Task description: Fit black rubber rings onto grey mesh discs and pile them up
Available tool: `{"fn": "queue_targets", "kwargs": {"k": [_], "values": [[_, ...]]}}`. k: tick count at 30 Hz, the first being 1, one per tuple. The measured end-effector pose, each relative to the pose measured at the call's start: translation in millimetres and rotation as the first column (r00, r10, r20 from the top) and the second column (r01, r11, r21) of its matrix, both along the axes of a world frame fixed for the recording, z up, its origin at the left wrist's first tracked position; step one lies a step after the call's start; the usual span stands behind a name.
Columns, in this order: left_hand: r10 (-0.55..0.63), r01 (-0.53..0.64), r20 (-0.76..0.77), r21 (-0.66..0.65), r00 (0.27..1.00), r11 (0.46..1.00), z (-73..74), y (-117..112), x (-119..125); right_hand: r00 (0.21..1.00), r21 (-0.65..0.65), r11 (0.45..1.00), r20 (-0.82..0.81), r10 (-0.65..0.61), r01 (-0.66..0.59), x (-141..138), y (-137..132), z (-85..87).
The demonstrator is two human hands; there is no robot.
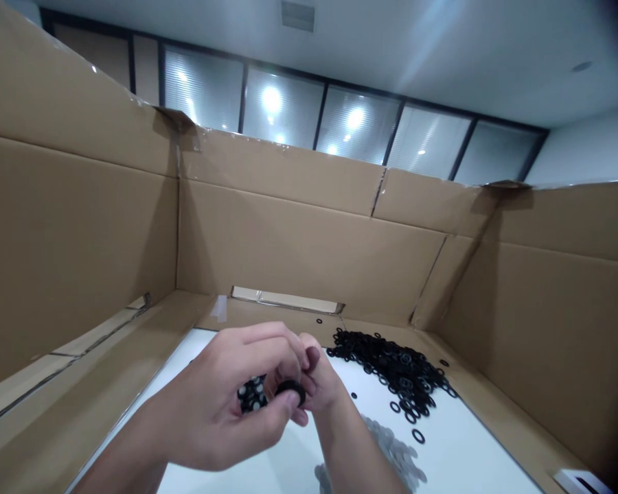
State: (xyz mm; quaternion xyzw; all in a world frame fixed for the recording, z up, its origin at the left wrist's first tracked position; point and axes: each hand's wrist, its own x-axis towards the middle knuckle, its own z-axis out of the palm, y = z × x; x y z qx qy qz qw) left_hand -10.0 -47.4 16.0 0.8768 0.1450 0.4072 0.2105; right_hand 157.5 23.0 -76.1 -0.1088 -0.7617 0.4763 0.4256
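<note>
My left hand (226,398) is closed, its thumb and fingers pinching a small black ring (291,391) in front of me. My right hand (319,381) meets it from the other side, with curled fingertips against the same ring. Part of the right hand's grip is hidden behind the left fingers. Through the gap in my left hand shows a cluster of black rings with pale centres (252,394) on the white board. To the right lies a heap of loose black rings (396,367). Translucent grey discs (391,449) are spread beyond my right forearm.
Tall cardboard walls (299,240) enclose the white board (478,456) on the left, back and right. A slot (288,300) is cut low in the back wall. One stray ring (418,436) lies apart from the heap. A white object (579,480) sits at the lower right.
</note>
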Motion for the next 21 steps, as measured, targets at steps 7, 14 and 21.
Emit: {"fn": "queue_targets", "kwargs": {"k": [7, 14, 21], "values": [[-0.103, 0.097, 0.049, 0.108, 0.993, 0.989, -6.5, -6.9, 18.2, 0.949, -0.259, 0.959, -0.314, 0.029, -0.115, -1.6, -7.5, 25.7], [-0.137, 0.114, 0.153, 0.145, 0.979, 0.983, -7.3, 3.2, 15.7, 0.887, -0.266, 0.901, -0.408, 0.216, -0.342, 0.0, 5.3, 9.6], [-0.071, 0.045, 0.138, 0.180, 0.988, 0.983, -4.4, 8.7, 9.8, 0.837, -0.276, 0.827, -0.414, 0.357, -0.489, -3.4, 12.0, -0.2]]}}
